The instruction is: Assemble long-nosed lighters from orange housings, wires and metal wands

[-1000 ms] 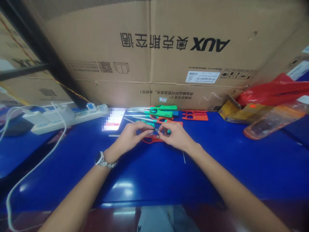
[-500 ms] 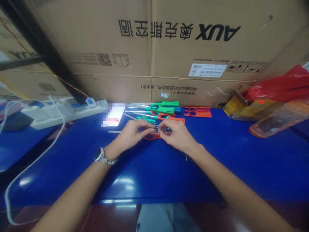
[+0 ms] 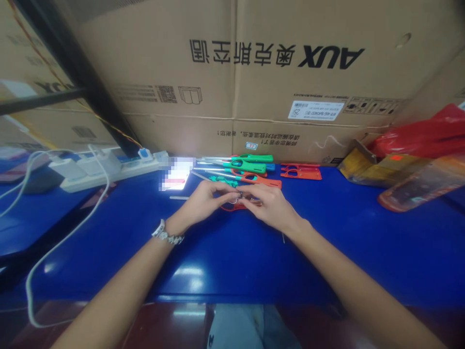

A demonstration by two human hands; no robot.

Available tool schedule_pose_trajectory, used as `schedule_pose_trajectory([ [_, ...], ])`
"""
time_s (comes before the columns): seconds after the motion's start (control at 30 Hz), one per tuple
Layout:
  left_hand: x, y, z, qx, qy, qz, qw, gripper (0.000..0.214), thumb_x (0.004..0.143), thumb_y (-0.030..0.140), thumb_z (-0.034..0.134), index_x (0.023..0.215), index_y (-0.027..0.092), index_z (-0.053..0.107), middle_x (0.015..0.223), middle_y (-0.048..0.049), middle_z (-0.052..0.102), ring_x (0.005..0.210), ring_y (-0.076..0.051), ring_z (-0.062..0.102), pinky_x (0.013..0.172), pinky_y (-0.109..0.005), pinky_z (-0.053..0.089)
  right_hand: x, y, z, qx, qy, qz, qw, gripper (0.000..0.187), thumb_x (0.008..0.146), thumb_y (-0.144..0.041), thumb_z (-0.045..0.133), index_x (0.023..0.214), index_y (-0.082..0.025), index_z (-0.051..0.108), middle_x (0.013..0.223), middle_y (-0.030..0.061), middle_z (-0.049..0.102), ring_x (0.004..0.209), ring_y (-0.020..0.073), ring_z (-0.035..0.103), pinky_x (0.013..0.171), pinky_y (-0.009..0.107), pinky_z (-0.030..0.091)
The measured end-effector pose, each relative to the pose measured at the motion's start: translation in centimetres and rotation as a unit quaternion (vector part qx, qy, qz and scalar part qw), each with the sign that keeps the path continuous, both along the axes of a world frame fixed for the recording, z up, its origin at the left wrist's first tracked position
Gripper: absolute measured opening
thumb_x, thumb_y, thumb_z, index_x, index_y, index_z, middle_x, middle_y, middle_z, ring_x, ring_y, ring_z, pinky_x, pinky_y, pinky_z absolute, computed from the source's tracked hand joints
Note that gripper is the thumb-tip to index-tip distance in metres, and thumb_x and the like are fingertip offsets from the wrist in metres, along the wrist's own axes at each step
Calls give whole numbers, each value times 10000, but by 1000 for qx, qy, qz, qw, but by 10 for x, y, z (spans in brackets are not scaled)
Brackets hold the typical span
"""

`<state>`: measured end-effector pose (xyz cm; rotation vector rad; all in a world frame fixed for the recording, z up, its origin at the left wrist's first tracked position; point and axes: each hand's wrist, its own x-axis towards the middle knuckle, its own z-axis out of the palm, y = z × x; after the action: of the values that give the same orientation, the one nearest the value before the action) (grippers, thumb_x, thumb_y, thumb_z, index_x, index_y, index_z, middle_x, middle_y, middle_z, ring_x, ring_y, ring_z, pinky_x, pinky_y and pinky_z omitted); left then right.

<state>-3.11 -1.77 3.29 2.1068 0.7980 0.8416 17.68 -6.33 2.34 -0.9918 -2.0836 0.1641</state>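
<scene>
Because the carton (image 3: 232, 82) stands upright along the far side of the table (image 3: 232, 261), it seems to act as a backstop for everything in front of me. The strip (image 3: 119, 170) sits off to my left, probably to leave me elbow room. The lighters (image 3: 250, 166) lie bunched just ahead, metal ends pointing left, likely for an easy reach. My left hand (image 3: 205, 198) and right hand (image 3: 274, 201) meet on the near side of that bunch, each with thumb and fingers pinched together, I judge for fine control. The phone (image 3: 178, 174) lies left of the lighters, its lit screen facing up. The red shells (image 3: 308, 172) sit apart on the right, perhaps to avoid mixing. An orange handle (image 3: 241, 206) lies beneath my hands, partly hidden; between both sets of fingertips I grip a dark part (image 3: 240, 195), too small to identify.
</scene>
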Motion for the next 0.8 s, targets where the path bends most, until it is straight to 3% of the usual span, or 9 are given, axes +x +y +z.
schedule_pose_trajectory([
  [0.13,-5,1,7,112,31,71,991,328,934,451,590,1021,186,763,981,-62,770,910,-217,674,855,-347,510,6,1,0,30,1,-13,999,120,901,-167,661,972,-186,756,907,51,787,820,188,737,775,307,584],
  [0.23,-19,8,14,158,41,140,977,407,996,449,448,981,184,758,978,-65,759,927,-229,656,889,-382,484,15,1,1,-8,4,-31,999,118,881,-167,684,954,-211,765,917,25,793,813,179,744,784,305,584],
  [0.3,-31,15,15,163,57,169,970,379,974,444,485,949,180,755,970,-65,757,912,-232,653,855,-376,485,21,1,1,-49,0,-38,998,119,869,-171,697,947,-226,768,913,14,794,802,178,744,765,304,582],
  [0.53,-52,28,8,104,155,63,980,227,840,285,605,962,186,768,981,-66,763,896,-219,671,795,-346,516,23,3,-1,-102,-34,-39,993,83,872,-203,704,916,-235,768,921,15,788,812,184,732,751,314,556],
  [0.8,-46,23,8,89,160,36,982,239,791,202,580,920,208,782,993,-59,763,919,-209,683,863,-358,539,18,8,-10,-104,5,-26,994,88,872,-203,697,907,-241,769,914,15,785,823,185,726,735,317,555],
])
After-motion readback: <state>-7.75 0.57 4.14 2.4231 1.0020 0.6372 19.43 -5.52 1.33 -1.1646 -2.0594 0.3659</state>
